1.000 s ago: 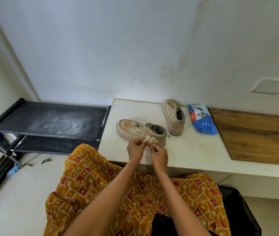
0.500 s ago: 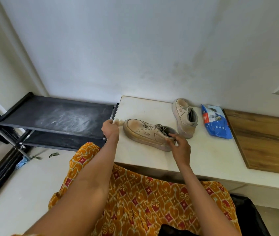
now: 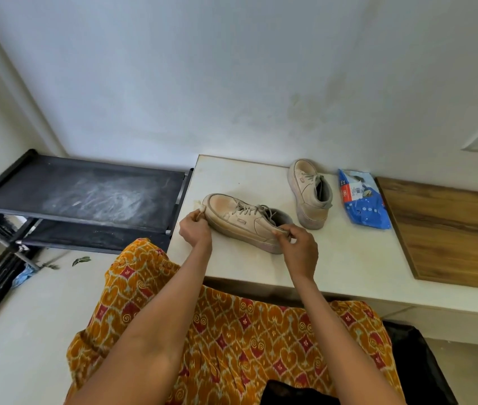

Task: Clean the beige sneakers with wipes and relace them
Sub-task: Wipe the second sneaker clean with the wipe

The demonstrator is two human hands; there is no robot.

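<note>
While the right hand pinches the near sneaker's heel at frame centre, the left hand pinches a wipe (crumpled) against its toe.

left hand pinching wipe at sneaker toe, right hand gripping heel
</note>
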